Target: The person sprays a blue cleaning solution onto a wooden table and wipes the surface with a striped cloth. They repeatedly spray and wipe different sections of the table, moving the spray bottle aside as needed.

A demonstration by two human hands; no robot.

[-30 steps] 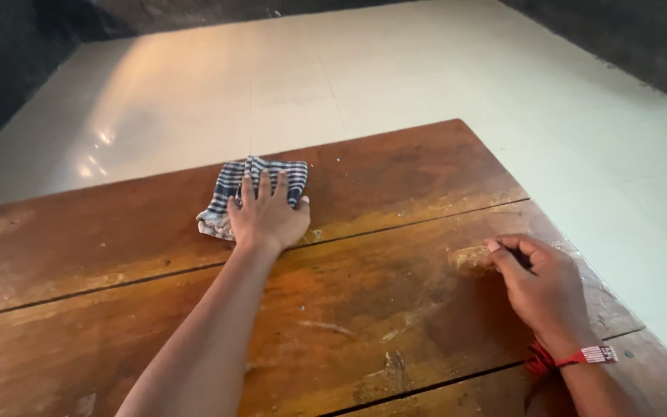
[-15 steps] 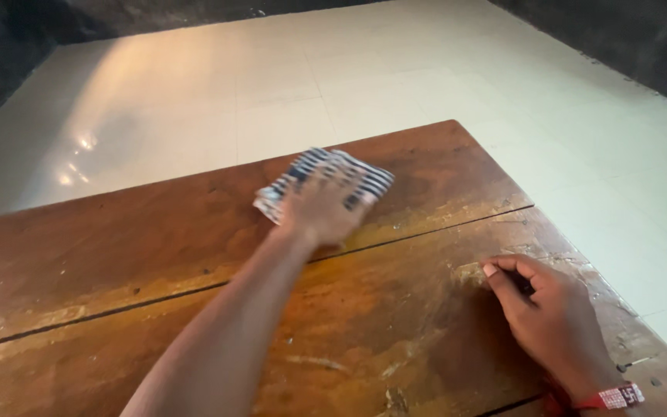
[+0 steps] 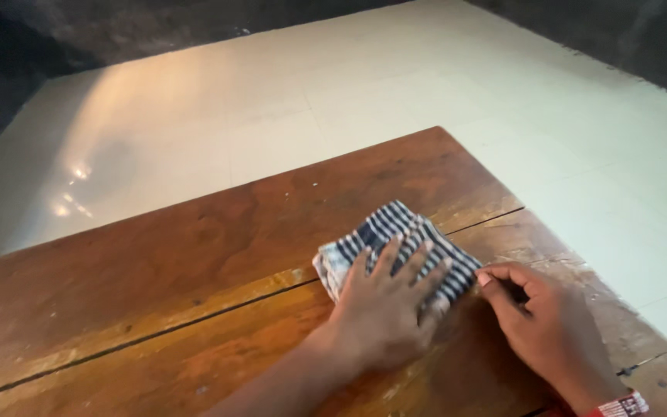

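Hands, two: left hand [image 3: 386,309] flat on one checked cloth [image 3: 395,243]

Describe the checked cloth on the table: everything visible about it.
The checked cloth is a woven fabric in dark blue and white stripes and checks, folded into a rough, rumpled square. It lies flat on the worn wooden table, across the dark seam between two planks. The left hand presses on it with fingers spread; the right hand rests beside its right corner.

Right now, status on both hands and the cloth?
Left hand flat on checked cloth, fingers spread. Right hand curled on wooden table, thumb tip at the cloth's edge. Nothing else on the table.
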